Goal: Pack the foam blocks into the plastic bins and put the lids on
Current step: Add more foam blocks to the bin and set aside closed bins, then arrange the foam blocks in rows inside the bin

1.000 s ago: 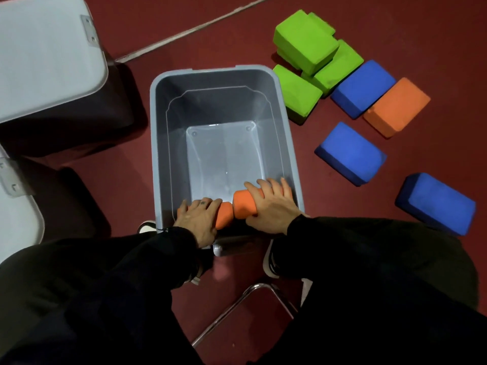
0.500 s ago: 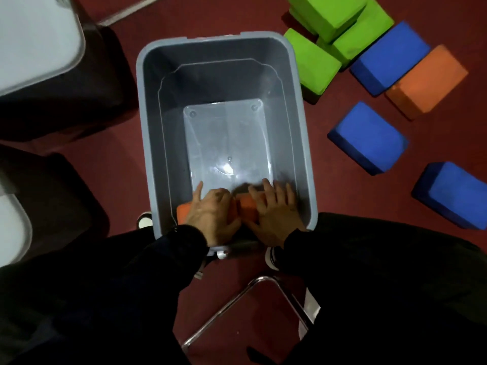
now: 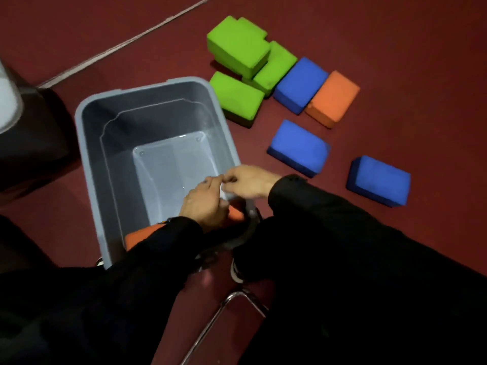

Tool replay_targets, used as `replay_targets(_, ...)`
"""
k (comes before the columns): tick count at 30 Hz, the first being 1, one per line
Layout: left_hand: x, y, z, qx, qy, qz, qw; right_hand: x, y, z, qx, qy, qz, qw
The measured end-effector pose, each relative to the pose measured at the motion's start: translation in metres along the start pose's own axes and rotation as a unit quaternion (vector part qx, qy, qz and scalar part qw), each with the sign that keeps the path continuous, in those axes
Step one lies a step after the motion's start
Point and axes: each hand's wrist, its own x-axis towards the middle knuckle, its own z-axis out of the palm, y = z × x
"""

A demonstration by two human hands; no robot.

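Bin: grey, open, lid not fitted. Holds orange foam at its near end, seen in two patches, mostly hidden under the sleeves; whether this is one block or two cannot be told. The rest of the bin floor shows bare.

Left hand: inside the bin at the near end, over the orange foam, fingers bent; whether it grips the foam or only rests on it cannot be told.

Right hand: at the bin's right rim, fingers loosely curled, apparently holding nothing; blur leaves this uncertain.

Blocks on the floor, right of the bin, unpacked:
- green pile, three at least, stacked and touching; nearest green block just beside the bin's far right corner.
- blue block touching an orange block.
- blue block, near the right hand.
- blue block, farthest right, apart from the others.

Second bin: dark, at left edge, with a pale lid on top, partly out of view.

Progress, as judged: early. First foam is in; at least seven blocks remain loose. The grey bin's lid is yet to go on.
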Motion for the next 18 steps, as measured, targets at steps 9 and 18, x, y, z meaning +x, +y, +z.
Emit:
replay_targets(9, 0.062, 0.182, -0.034, 0.047, 0.021, 0.22, 0.974, -0.148, 0.153, -0.102, 0.331, 0.347, 0.048, 0.876)
replay_targets(18, 0.115, 0.276, 0.097, 0.131, -0.209, 0.34, 0.908, -0.203, 0.322, 0.099, 0.433, 0.409, 0.347, 0.724)
